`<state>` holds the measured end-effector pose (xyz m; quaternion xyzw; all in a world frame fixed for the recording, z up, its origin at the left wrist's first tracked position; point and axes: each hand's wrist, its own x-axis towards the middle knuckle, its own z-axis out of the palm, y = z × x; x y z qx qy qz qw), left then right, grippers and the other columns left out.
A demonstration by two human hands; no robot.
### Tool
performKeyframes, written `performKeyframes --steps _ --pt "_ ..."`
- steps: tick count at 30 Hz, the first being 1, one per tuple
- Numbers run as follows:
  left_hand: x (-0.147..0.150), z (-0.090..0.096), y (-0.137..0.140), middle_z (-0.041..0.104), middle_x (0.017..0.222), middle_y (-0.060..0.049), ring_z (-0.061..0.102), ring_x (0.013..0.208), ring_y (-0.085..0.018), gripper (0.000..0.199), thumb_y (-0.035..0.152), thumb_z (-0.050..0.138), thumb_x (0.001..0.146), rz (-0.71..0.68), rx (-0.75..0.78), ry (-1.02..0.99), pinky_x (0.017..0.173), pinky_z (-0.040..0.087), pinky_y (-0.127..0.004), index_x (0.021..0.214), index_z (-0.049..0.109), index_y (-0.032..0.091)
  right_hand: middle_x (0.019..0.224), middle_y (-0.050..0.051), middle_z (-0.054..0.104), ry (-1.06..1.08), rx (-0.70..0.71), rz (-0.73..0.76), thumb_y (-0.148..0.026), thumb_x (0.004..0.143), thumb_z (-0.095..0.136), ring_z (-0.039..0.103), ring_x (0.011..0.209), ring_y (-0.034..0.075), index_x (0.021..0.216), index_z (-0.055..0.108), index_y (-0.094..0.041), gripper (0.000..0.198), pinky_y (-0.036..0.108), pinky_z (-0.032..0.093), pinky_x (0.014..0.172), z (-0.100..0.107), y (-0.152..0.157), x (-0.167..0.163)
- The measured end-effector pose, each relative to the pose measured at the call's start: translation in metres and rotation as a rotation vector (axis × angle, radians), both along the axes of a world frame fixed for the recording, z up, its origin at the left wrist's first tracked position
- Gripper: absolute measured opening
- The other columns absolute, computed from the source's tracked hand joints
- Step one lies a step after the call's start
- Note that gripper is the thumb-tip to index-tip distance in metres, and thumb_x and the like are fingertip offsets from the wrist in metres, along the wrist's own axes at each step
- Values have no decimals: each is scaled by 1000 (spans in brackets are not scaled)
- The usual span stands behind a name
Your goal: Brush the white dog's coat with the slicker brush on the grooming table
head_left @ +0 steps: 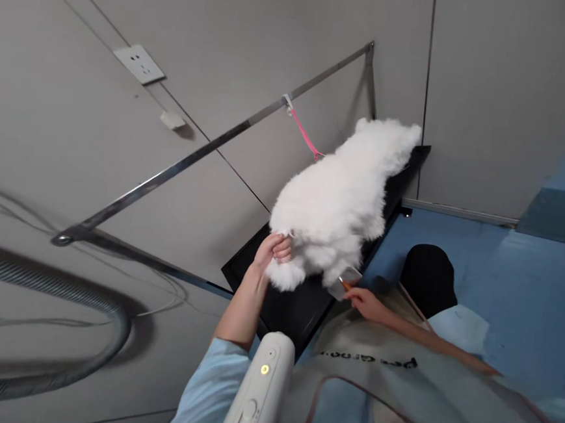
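A fluffy white dog (333, 189) stands on a black grooming table (294, 310), its rear toward me and its head away to the upper right. My left hand (277, 248) is closed round fur at the dog's rear; whether this is the tail or a hind leg I cannot tell. Low at the dog's near side, my right hand (364, 303) grips the orange handle of a slicker brush (348, 278). The brush's broad head touches the leg fur, and its bristles are hidden. A pink tether (304, 134) runs from the dog's back to a metal bar (219, 141).
A white dryer-like nozzle (261, 386) with a yellow light rises between my arms. On the left hangs a ribbed grey hose (121, 329). A wall socket (140, 64) sits above the bar. Beside the table are a blue floor (502, 281) and a black round shape (428, 278).
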<state>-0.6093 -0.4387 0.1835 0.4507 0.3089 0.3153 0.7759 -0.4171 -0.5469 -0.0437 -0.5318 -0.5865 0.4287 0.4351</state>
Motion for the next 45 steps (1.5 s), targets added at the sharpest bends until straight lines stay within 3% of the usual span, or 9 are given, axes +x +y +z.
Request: performKeyframes --steps 7,12,17,22,28,34,40,43,45 --pt "-6 -14 -5 22 47 14 10 38 0 52 44 86 72 -131 192 106 37 18 -14 71 40 18 114 7 76 -79 339 70 -16 91 45 69 108 22 110 75 -20 35 40 50 103 47 24 -5" --pt "-6 -14 -12 22 47 15 11 38 0 61 52 88 64 -82 222 251 37 12 -14 73 37 20 89 8 78 -160 126 110 -12 89 43 73 86 24 88 76 -20 33 39 59 84 26 9 -2" --pt "0 -3 -16 27 49 14 15 40 1 64 52 90 54 -20 268 380 41 12 -14 75 39 19 120 8 74 -205 292 133 -18 94 44 70 105 22 132 66 -23 44 38 53 98 55 25 -7" --pt "12 3 -19 27 49 14 17 39 0 60 49 88 57 -24 287 392 41 13 -15 72 38 19 115 13 75 -407 -82 212 -9 90 43 73 99 23 152 48 -16 62 34 54 92 39 -3 -16" --pt "23 4 -19 31 47 13 21 39 0 55 47 87 61 -21 339 388 40 15 -15 74 42 18 120 13 74 -383 44 195 -22 97 43 71 104 26 162 27 -25 67 37 50 96 71 0 -17" --pt "28 -4 -19 31 48 13 23 39 0 55 48 85 61 -14 313 426 40 18 -15 72 40 19 79 4 76 -232 -439 430 -14 91 44 70 65 19 160 27 -16 71 26 51 66 57 -22 -32" --pt "30 -4 -22 32 48 12 23 39 -1 54 51 84 63 -27 355 442 40 19 -16 72 41 19 107 16 76 -372 -168 142 -22 96 41 73 87 25 163 13 -11 74 33 51 82 63 -4 -21" --pt "29 -5 -26 36 48 9 28 40 -3 51 53 81 68 -79 380 516 41 21 -17 71 44 18 94 13 78 -341 -285 299 -20 93 46 73 77 24 163 17 -10 77 31 51 73 55 -2 -13" --pt "30 -5 -30 38 48 8 30 41 -4 50 54 80 69 -121 386 549 41 22 -18 71 46 17 90 11 78 -341 -193 306 -22 93 47 72 75 22 162 22 -12 74 29 51 72 48 -7 -7"
